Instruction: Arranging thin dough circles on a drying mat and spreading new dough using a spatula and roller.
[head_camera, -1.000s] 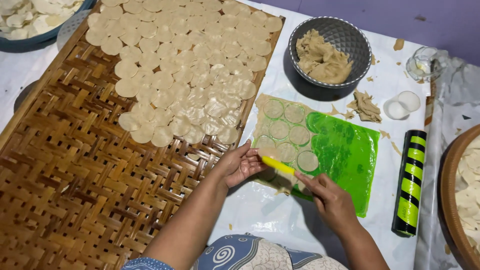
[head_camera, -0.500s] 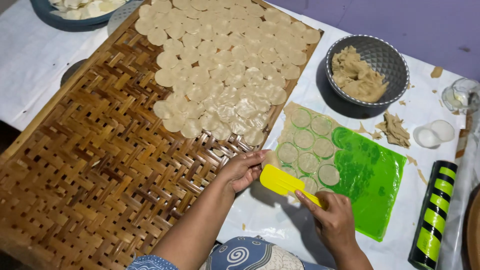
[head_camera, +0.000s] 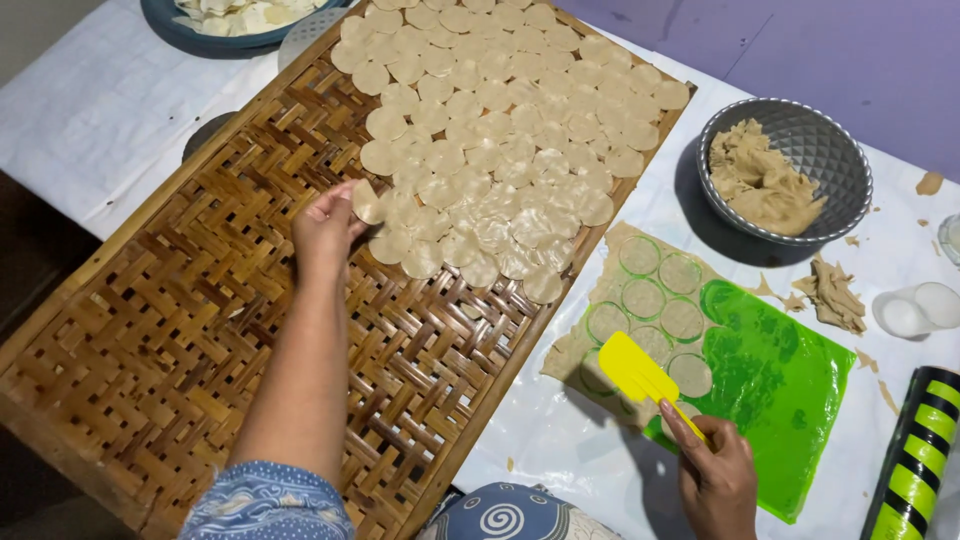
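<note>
Dough disc going onto woven tray, spatula over green mat.
Head view: left hand (head_camera: 325, 225) pinches dough disc (head_camera: 366, 202) at edge of disc pile (on woven tray (head_camera: 190, 330)); right hand (head_camera: 717, 478) clamped on yellow spatula (head_camera: 640, 375) above green mat (head_camera: 790, 385).

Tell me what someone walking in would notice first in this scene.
The big woven bamboo tray fills the left, its far half covered in overlapping thin dough rounds; the left hand holds one round at the edge of that patch. To the right, a bright green mat carries rolled dough cut into circles, and the right hand holds a yellow scraper over it. A grey bowl of dough scraps sits behind the mat.
</note>
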